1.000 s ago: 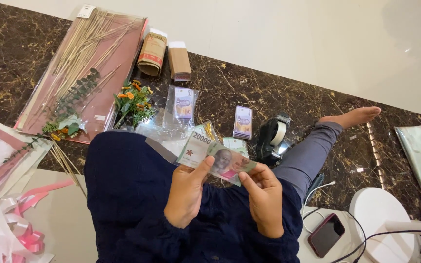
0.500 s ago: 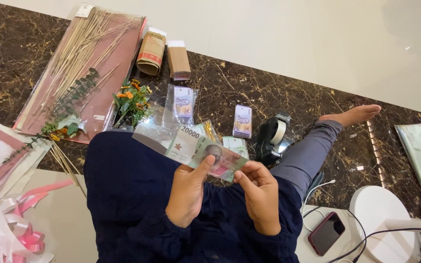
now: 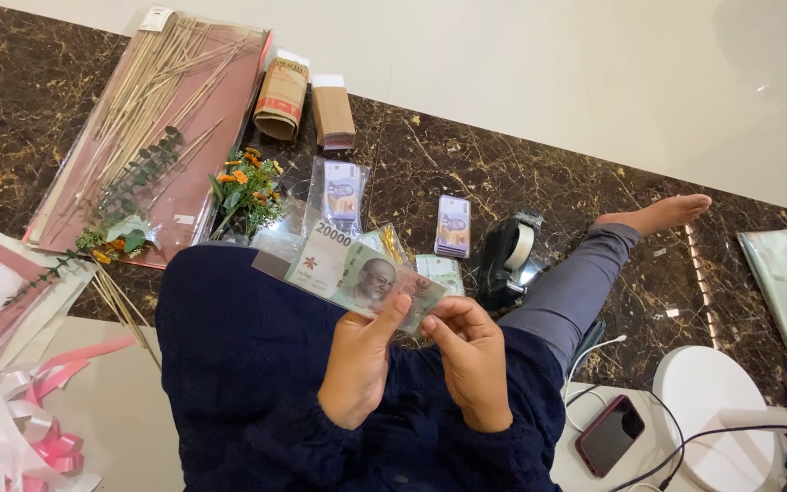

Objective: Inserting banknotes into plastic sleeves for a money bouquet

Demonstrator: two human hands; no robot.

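Observation:
I sit on the floor with a dark blue garment (image 3: 239, 364) over my lap. My left hand (image 3: 357, 364) grips a green banknote (image 3: 357, 273) from below, thumb on its lower edge. The note lies tilted, and what looks like a clear plastic sleeve (image 3: 273, 257) sticks out past its left end. My right hand (image 3: 471, 360) pinches the note's right end with its fingertips. Both hands hover above my lap, close together.
On the dark marble floor (image 3: 503, 164) lie purple note bundles (image 3: 453, 226), a sleeved purple note (image 3: 343, 191), a black tape dispenser (image 3: 507, 260), orange flowers (image 3: 248, 187), thin sticks on pink wrapping paper (image 3: 152, 91), two brown rolls (image 3: 281, 91), pink ribbons (image 3: 11, 428), a phone (image 3: 609, 435) and a white round base (image 3: 717, 419).
The banknote has slid to the left and up between my hands. My right hand went from covering its right half to holding only its right end.

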